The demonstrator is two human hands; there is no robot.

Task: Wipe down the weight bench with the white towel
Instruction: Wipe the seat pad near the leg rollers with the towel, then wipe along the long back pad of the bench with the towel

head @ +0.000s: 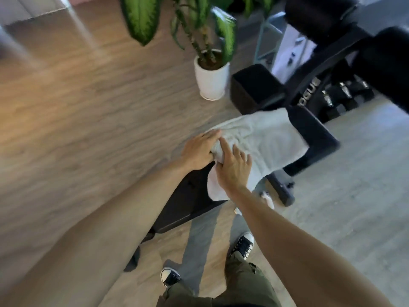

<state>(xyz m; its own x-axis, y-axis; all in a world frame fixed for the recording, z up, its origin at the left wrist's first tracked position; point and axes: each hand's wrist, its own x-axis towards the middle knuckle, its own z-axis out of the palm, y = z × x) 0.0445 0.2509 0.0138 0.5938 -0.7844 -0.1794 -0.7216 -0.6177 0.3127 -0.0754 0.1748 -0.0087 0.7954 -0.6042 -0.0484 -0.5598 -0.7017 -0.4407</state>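
Observation:
A white towel (263,138) lies spread over the middle of a black weight bench (188,202) that runs from lower left to upper right. My left hand (200,150) presses on the towel's left edge, with a bunched fold under its fingers. My right hand (233,168) lies flat on the towel's near part, fingers spread, right beside the left hand. The towel's near corner hangs over the bench's side. The far end of the bench pad (314,134) shows black beyond the towel.
A potted plant in a white pot (211,82) stands on the wood floor just beyond the bench. A black box (254,87) and a black exercise machine (332,52) with dumbbells (345,91) under it stand at the upper right. My two shoes (242,244) are near the bench.

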